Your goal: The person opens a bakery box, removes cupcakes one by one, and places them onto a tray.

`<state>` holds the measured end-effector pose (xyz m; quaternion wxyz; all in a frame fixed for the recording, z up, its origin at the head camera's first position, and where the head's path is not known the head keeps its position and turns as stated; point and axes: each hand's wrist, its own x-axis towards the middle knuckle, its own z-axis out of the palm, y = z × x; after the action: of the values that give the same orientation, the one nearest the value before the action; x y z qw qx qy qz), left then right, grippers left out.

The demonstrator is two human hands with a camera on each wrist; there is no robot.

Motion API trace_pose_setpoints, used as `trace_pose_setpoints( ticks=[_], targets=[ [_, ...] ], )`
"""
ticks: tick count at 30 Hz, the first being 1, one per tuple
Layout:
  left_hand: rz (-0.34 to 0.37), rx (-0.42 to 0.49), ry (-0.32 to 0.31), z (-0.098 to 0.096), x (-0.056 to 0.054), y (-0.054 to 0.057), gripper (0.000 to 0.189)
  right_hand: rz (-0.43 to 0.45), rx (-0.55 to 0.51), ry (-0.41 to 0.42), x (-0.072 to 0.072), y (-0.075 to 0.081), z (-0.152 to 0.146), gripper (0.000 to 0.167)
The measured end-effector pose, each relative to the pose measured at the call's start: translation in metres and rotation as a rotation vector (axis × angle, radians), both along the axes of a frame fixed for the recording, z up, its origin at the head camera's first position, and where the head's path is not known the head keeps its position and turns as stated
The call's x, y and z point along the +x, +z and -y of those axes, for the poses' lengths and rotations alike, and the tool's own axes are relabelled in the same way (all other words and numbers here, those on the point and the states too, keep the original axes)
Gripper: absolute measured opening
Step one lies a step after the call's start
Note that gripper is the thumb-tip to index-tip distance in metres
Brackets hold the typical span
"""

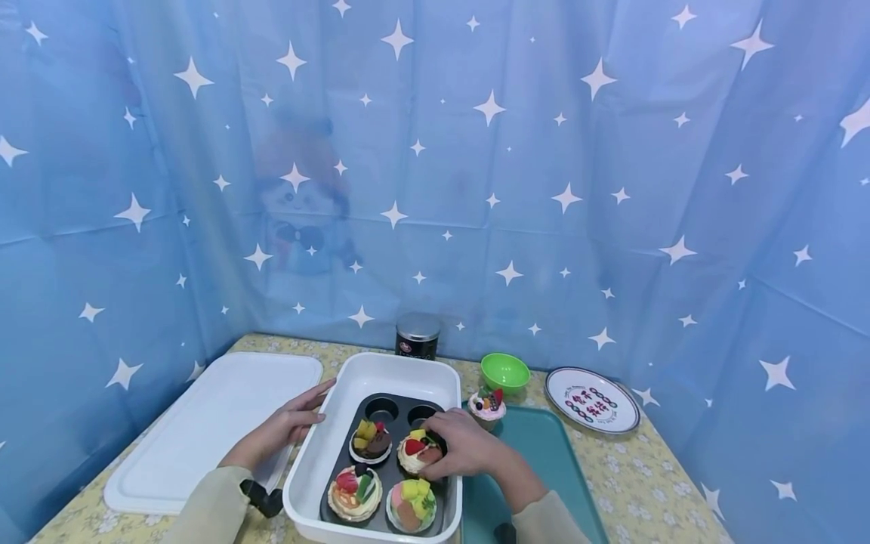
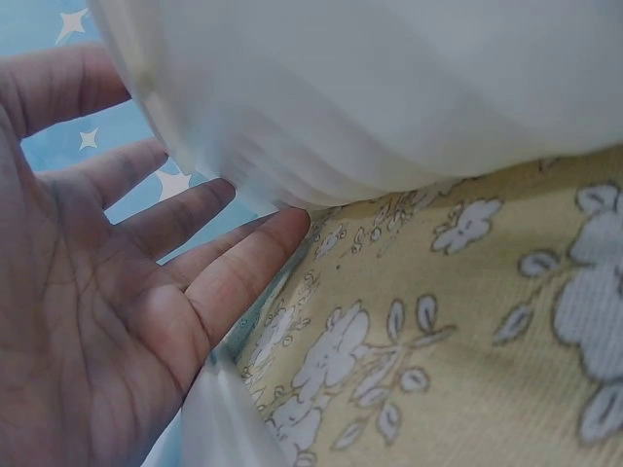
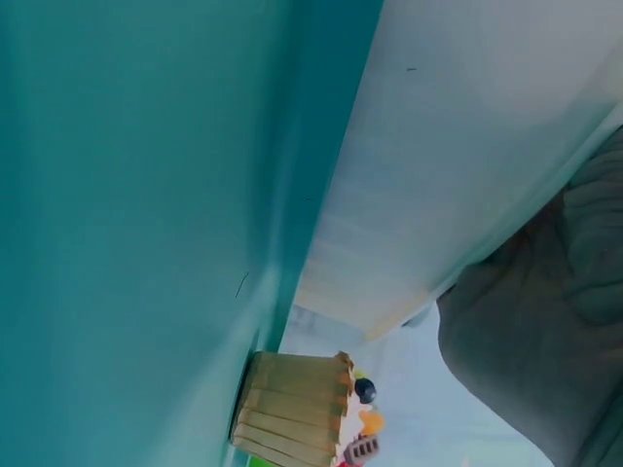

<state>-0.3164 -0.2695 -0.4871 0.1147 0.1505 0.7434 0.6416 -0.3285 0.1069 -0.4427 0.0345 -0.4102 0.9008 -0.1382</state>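
Centrally, on a table (image 1: 659, 483) in yellow flowered print, stands a deep white tub (image 1: 401, 367), and inside it lies a dark muffin pan (image 1: 403, 412). The pan's four nearer wells hold one cake each, upright, toppings facing up where they cannot be crushed: in the middle row a chocolate cupcake (image 1: 371, 442) at left and a strawberry cupcake (image 1: 413, 447) at right; nearest the viewer, a cream cupcake (image 1: 355, 495) and a pink-and-yellow cupcake (image 1: 411, 506).

The person's right hand (image 1: 469, 446) reaches over the tub's right wall, fingers and thumb curled round the sides of the strawberry cupcake, a hold that seems meant to spare the topping. The fingertips are partly hidden, so how firmly they press cannot be told. Well apart from it, the left hand (image 1: 288, 425) touches the outside of the tub's left wall with fingers extended and spread, probably to steady it.

To the tub's right lies a teal tray (image 1: 533, 446), with a fifth cupcake (image 1: 487, 408) standing near its far left corner. Beyond are a green bowl (image 1: 506, 372) and, farther right, a white plate (image 1: 560, 387). A black can (image 1: 417, 345) stands behind the tub, a flat white panel (image 1: 211, 423) lies to its left, and a starry blue curtain (image 1: 435, 181) hangs behind everything.
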Motion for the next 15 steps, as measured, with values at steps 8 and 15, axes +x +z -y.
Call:
trace_pose_setpoints(
  ticks=[8,15],
  targets=[
    [-0.01,-0.005,0.0,-0.0008,0.0016,-0.0002,0.071,0.037,-0.006,-0.027,0.0008,0.0004,0.0007,0.063],
    [0.005,0.006,-0.006,-0.0003,-0.0001,0.0002,0.072,0.045,-0.031,-0.015,-0.0017,-0.0002,0.0002,0.059]
  ],
)
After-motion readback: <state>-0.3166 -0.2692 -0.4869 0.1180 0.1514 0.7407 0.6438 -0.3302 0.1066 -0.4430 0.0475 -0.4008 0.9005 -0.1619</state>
